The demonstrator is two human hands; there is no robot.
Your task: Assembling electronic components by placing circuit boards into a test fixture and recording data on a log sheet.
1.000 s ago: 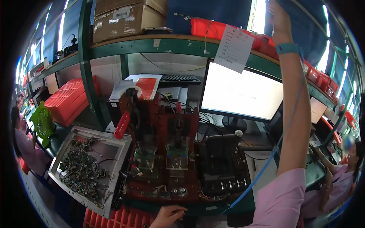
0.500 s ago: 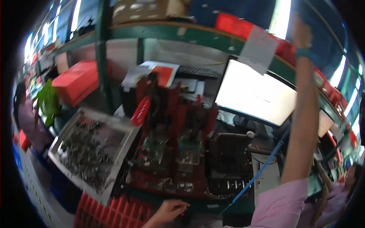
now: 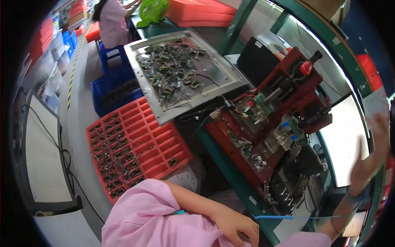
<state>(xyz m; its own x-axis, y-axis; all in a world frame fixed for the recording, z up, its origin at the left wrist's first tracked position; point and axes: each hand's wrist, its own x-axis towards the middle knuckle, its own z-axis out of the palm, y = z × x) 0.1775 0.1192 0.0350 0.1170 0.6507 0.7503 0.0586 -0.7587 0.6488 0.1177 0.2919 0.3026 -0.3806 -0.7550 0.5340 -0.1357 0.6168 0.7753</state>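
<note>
My left hand (image 3: 236, 225) is at the lower edge, by the pink sleeve. Its fingers hang loosely bent, with a gap between thumb and fingers. No object shows in it, and the fingertips are partly hidden. Raised at the far right, my right hand (image 3: 372, 154) is blurred, its fingers spread and nothing in it. It wears a blue wrist band (image 3: 357, 197), with a blue cord (image 3: 279, 217) stretching left near it. Between my hands and the shelf stands a dark red bench fixture (image 3: 263, 164) with levers, clear plates and small circuit boards.
A metal-framed tray (image 3: 154, 101) holds a heap of wired circuit boards. Below it lies a red compartment tray (image 3: 164, 140), partly filled with boards. A lit monitor (image 3: 343, 140) stands at right, a blue crate (image 3: 98, 96) on the floor. Another person (image 3: 113, 24) works at the far left.
My view has swung left and down, bringing the red compartment tray fully into sight. My right hand has come down from above the shelf, and my left forearm now lies across the lower edge.
</note>
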